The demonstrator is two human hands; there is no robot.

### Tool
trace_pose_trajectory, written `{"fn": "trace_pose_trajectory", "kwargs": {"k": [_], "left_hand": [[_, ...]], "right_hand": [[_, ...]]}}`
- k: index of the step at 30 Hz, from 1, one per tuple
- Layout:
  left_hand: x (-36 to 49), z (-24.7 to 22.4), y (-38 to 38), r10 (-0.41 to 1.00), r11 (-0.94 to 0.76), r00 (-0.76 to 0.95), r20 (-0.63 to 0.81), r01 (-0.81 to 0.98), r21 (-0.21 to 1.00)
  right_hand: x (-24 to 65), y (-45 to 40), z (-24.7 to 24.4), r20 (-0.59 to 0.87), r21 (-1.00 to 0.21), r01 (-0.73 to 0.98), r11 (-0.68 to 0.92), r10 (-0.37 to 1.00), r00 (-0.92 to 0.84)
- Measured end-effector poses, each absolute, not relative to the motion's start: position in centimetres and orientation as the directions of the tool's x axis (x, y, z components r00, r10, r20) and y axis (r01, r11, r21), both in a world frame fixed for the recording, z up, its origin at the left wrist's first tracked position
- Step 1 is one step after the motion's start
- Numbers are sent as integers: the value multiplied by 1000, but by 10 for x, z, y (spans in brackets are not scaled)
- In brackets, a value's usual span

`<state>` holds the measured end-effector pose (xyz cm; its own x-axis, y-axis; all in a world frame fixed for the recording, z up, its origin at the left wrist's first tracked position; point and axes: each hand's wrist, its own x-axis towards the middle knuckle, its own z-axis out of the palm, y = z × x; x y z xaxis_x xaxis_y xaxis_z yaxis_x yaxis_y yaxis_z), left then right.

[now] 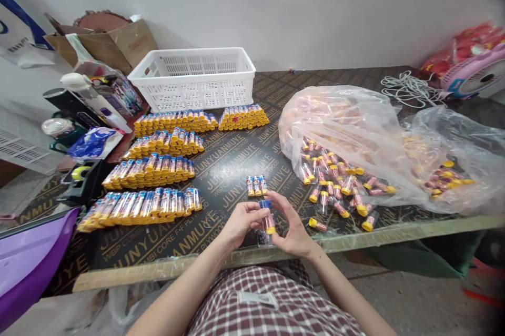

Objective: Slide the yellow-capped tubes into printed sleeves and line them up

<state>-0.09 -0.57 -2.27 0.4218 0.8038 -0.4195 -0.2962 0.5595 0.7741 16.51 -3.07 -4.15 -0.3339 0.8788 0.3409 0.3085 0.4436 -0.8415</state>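
Note:
Between my two hands, near the table's front edge, is a small clear tube (pixel 269 219) with a yellow cap and a blue band at its far end. My left hand (pixel 245 222) pinches it near the blue end. On its other side, the fingers of my right hand (pixel 291 228) curl round the tube at both ends. Part of a clear printed wrapper (pixel 262 238) shows below the hands. Just beyond them lie 3 wrapped tubes (pixel 256 185) side by side. Loose unwrapped tubes (pixel 335 189) with pink contents and yellow caps spread to the right.
Several stacked rows of wrapped tubes (pixel 150 207) occupy the left side. Behind them stands a white plastic basket (pixel 197 91). A large clear bag (pixel 347 120) spills tubes at right. A tape dispenser (pixel 81 181), purple bin (pixel 35 267), white cable (pixel 410 89) and pink fan (pixel 475 75) sit farther out.

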Motion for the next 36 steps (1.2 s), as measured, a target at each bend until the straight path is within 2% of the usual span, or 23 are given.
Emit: {"fn": "trace_pose_trajectory", "kwargs": {"k": [9,24,29,31,33,36], "left_hand": [[1,-23,-10,802,577,391,-451,-313,754],[3,-18,-14,802,580,384,-458,-316,751],[1,-24,-8,813,563,366,-453,-294,773],[-5,-32,7,860,497,276,-430,-253,830],[-15,-44,31,927,373,93,-363,-140,917],[-28,-65,69,972,219,-127,-196,213,952]], "right_hand": [[160,-34,-47,358,-890,181,418,888,-288],[157,-34,-50,407,-891,100,443,876,-259],[159,-32,-46,391,-895,99,435,871,-298],[164,-31,-43,364,-894,152,422,881,-304],[170,-30,-42,336,-889,231,396,906,-257],[183,-26,-42,300,-874,356,330,944,-138]]}}
